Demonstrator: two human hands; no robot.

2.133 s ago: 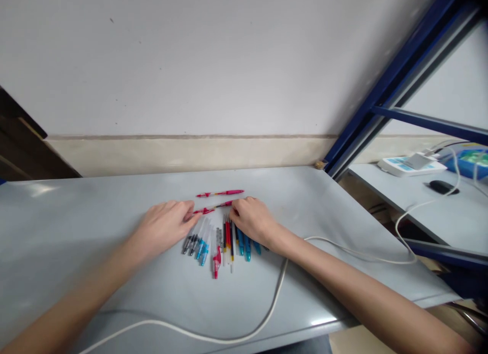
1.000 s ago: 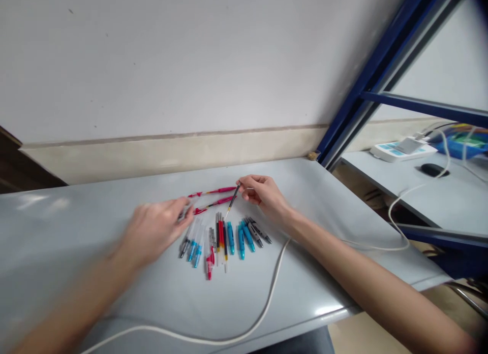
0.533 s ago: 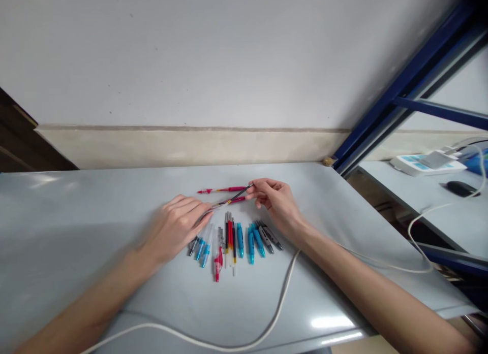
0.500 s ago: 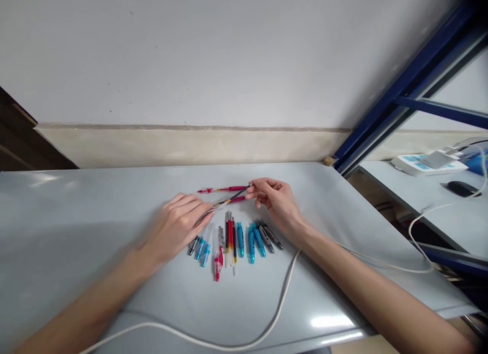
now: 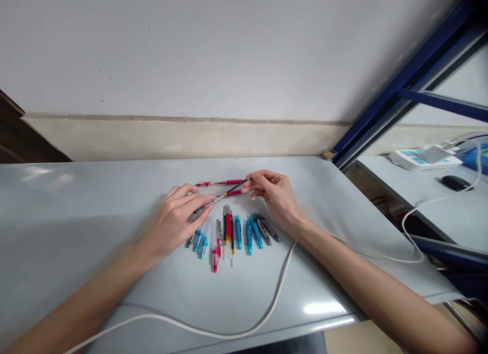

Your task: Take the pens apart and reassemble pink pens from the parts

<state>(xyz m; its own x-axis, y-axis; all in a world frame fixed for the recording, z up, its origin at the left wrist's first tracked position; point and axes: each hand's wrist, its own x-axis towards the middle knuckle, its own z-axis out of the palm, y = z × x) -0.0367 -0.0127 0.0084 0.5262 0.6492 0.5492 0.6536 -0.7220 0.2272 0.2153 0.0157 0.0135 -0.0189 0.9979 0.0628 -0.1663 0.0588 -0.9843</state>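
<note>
Left hand (image 5: 179,217) pinched a clear barrel (image 5: 204,206); right hand (image 5: 276,196) pinched a black refill (image 5: 232,190) just above the loose parts row (image 5: 232,232). Two pink pens (image 5: 220,183) looked assembled beyond the row; most parts left loose.

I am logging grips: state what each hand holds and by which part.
The right hand pinches the thin dark pen refill at its far end; the left hand holds its near end, though blur hides exactly what its fingers grip.
</note>
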